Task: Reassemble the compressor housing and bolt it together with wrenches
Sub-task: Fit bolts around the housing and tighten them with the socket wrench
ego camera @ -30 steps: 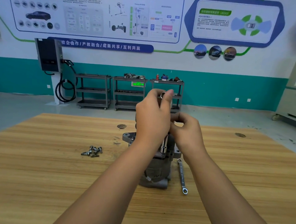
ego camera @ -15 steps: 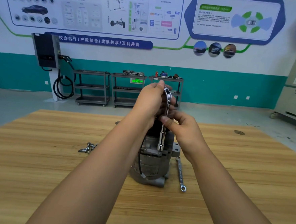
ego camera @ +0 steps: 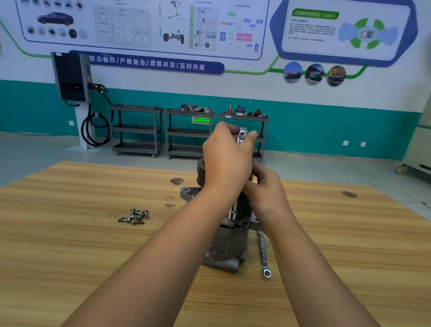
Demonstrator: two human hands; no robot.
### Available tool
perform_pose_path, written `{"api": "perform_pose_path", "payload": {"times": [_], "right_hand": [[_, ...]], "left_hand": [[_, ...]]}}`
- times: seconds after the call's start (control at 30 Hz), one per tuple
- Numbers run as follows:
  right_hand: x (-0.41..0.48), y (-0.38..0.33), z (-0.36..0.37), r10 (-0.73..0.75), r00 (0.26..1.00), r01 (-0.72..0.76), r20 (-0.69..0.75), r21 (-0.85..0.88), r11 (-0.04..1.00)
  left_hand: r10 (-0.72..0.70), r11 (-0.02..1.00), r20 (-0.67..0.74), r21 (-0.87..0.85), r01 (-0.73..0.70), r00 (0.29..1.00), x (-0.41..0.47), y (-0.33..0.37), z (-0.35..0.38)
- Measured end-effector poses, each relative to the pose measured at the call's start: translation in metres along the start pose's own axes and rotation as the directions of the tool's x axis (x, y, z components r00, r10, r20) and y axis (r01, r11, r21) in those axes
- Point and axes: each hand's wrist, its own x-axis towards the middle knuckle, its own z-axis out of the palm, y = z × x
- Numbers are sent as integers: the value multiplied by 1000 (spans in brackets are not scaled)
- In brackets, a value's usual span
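Because the compressor housing (ego camera: 225, 243) stands on end near the middle of the wooden table (ego camera: 75, 255), its bolting face looks upward. That is probably why the socket wrench (ego camera: 232, 210) is held upright over it, socket end down at the upper flange, seemingly seated on a bolt that is itself hidden. In the head view, the only one, the left hand (ego camera: 226, 161) is raised above the housing, fingers and thumb curled round the top of the wrench, whose shiny head shows between them; I judge this to be the turning hand. The right hand (ego camera: 267, 195) sits lower and just beside it, fingers bent in towards the shank as if to steady it, but the left hand covers the contact, so I cannot tell whether it actually pinches the tool. Both forearms reach forward and converge over the housing. A spare ring spanner (ego camera: 264, 253) lies flat just right of the housing, and a small heap of loose bolts (ego camera: 134, 216) waits to the left, suggesting more fastenings remain
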Motion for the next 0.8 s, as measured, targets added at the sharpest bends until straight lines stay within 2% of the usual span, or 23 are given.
{"api": "perform_pose_path", "payload": {"times": [0.17,0.33,0.5,0.6,0.7,0.8], "right_hand": [[1,2,-2,-14,999,12,-29,-62,998],[0,5,-4,-38,998,33,-51,-103,994],[-7,12,-2,-49,998,50,-34,25,998],[-6,13,-4,-70,997,70,15,13,997],[-3,13,-5,-66,997,66,28,24,998],[0,12,-6,-59,998,55,36,107,993]], "left_hand": [[36,999,-7,-20,-36,999,-5,4,2],[-48,998,6,49,47,999,-1,10,15],[-74,995,-10,-63,73,997,2,7,21],[-77,989,-5,-128,76,997,8,1,18],[-57,964,173,-248,100,983,15,-7,9],[23,868,481,-445,221,876,24,-14,-4]]}}
